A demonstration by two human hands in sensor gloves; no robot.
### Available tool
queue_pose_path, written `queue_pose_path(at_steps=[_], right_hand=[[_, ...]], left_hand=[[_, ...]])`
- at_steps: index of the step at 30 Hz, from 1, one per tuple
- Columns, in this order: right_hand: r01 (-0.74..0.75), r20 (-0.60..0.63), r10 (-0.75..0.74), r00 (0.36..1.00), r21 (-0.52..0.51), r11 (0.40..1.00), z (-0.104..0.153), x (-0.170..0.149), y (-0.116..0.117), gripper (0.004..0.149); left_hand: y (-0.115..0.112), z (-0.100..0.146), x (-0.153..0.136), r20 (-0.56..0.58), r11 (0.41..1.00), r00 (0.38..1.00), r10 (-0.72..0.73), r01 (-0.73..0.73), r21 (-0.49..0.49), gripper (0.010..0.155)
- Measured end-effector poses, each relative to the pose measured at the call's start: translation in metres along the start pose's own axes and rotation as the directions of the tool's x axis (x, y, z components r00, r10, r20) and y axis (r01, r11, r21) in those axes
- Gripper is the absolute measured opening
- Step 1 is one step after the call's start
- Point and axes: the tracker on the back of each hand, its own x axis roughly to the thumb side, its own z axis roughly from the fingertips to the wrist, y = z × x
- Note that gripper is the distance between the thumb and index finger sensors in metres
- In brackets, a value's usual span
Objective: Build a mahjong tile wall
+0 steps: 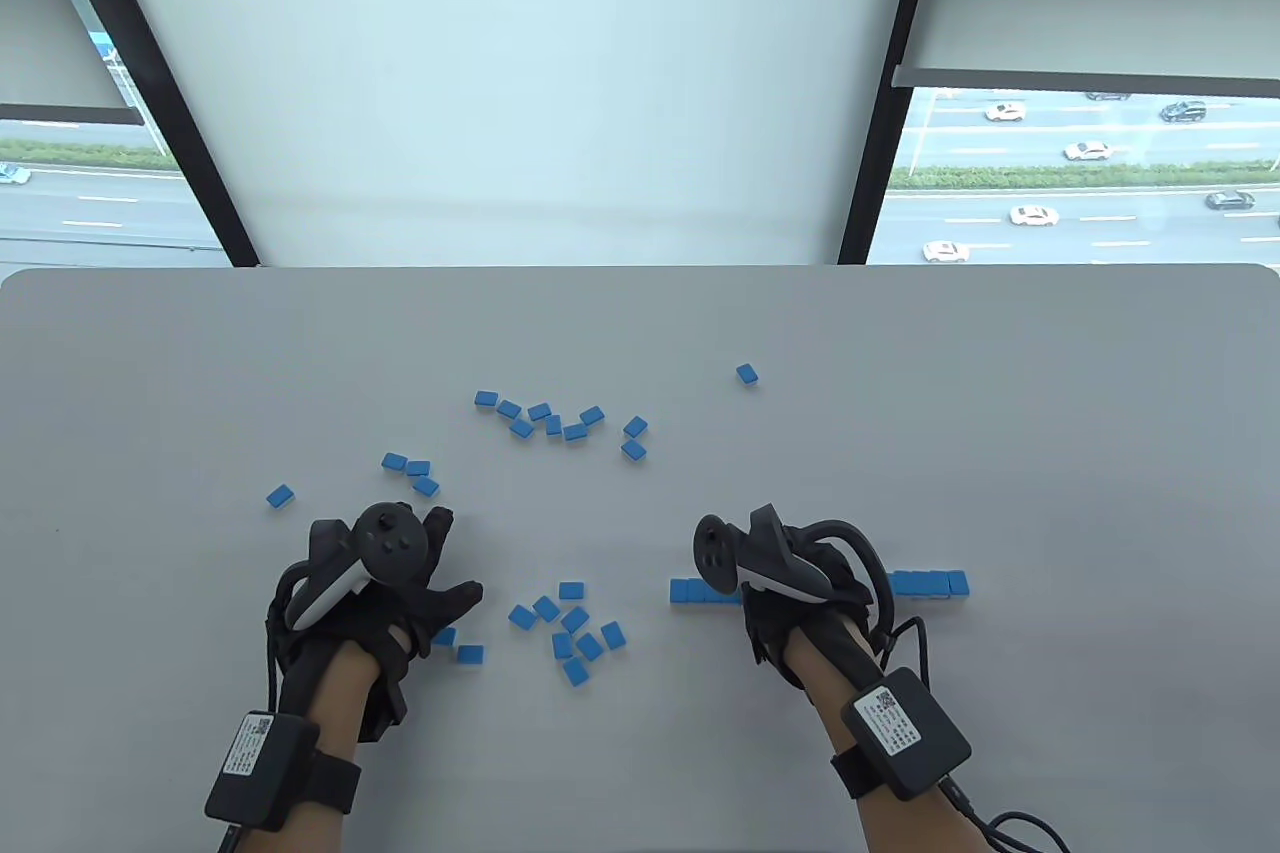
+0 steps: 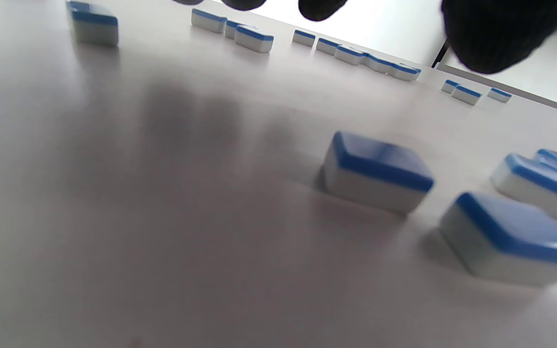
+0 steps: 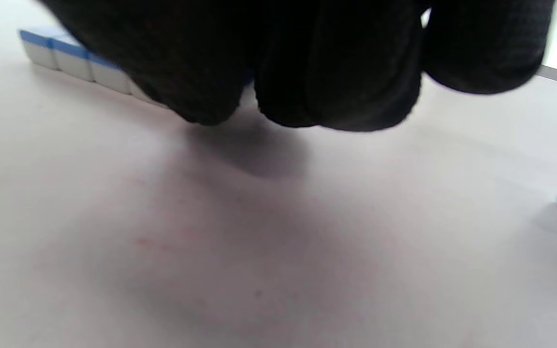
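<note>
Blue-backed, white-faced mahjong tiles lie on a grey table. A straight row of tiles runs along the near right, and my right hand covers its middle. In the right wrist view the fingers hang bunched just above the table in front of the row; whether they hold a tile is hidden. My left hand is spread and empty over the table, beside two loose tiles. In the left wrist view its fingertips sit apart above a near tile.
A loose cluster of tiles lies between my hands. Another cluster lies farther back, with a small group and single tiles around it. The table's far edge meets a window.
</note>
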Motion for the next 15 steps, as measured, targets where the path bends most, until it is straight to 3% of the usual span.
queue_pose_path(at_steps=[15], right_hand=[[0.018,0.012,-0.018,1.000,-0.003,1.000,-0.0004,0.0005,0.0012,0.058]], left_hand=[[0.0005,0.0040,0.0040,-0.005,1.000,1.000,-0.015,0.015,0.006,0.090]])
